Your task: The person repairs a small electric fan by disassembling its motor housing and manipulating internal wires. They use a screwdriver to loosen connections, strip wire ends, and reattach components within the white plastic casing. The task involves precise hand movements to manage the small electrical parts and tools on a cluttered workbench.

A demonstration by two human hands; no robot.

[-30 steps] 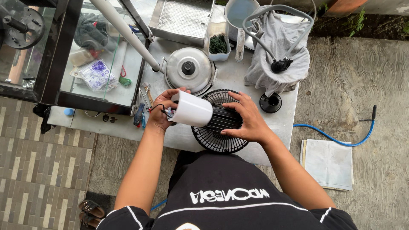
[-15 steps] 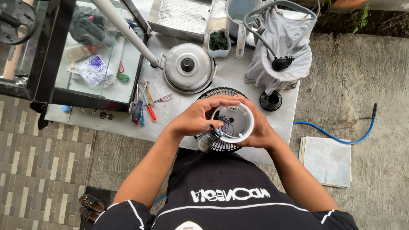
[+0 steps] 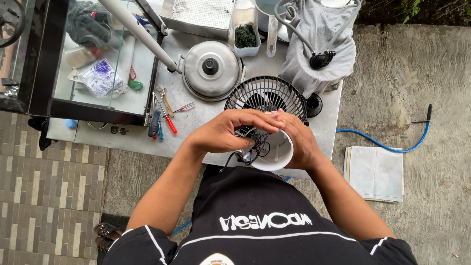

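Observation:
I hold a small fan over the front edge of a grey metal table (image 3: 206,118). Its black wire grille (image 3: 267,95) faces away from me and its white round housing (image 3: 277,154) opens toward me, showing coloured wires (image 3: 255,147) inside. My left hand (image 3: 228,130) lies across the top of the housing with its fingers at the wires. My right hand (image 3: 297,140) wraps the housing's right side.
Screwdrivers and pliers (image 3: 164,115) lie left of the fan. A round metal pot lid (image 3: 211,68), a container of dark stuff (image 3: 245,34) and a grey cloth-covered object (image 3: 321,49) stand behind. A glass case (image 3: 103,64) fills the left. A blue hose (image 3: 378,142) and folded paper (image 3: 375,172) lie on the ground.
The fan went from lying sideways on the table to being lifted and turned, so its open white housing faces me. Both hands shifted right and closer with it.

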